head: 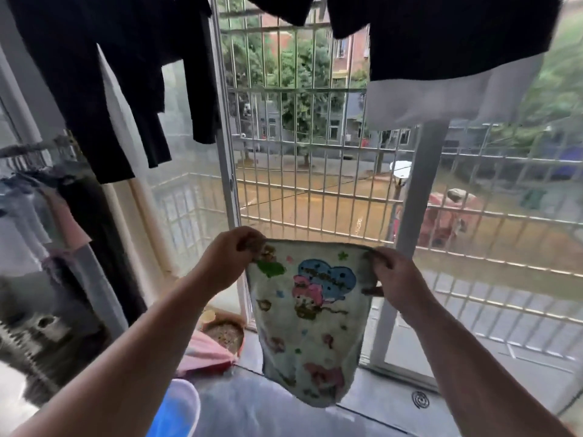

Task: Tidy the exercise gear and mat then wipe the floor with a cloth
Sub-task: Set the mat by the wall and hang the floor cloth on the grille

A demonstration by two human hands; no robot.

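A small white cloth point(310, 323) printed with pink, blue and green cartoon figures hangs in front of me at a barred balcony window. My left hand point(232, 257) pinches its top left corner. My right hand point(394, 274) pinches its top right corner. The cloth is stretched between the two hands and droops freely below them, above the grey floor ledge. No exercise gear or mat is in view.
Dark clothes point(104, 89) and a white garment point(441, 99) hang overhead on a line. White window bars point(299, 184) close the front. A brown plant pot point(225, 334) and pink item point(205, 351) sit low left, a blue-white object point(176, 414) below, a floor drain point(420, 398) at right.
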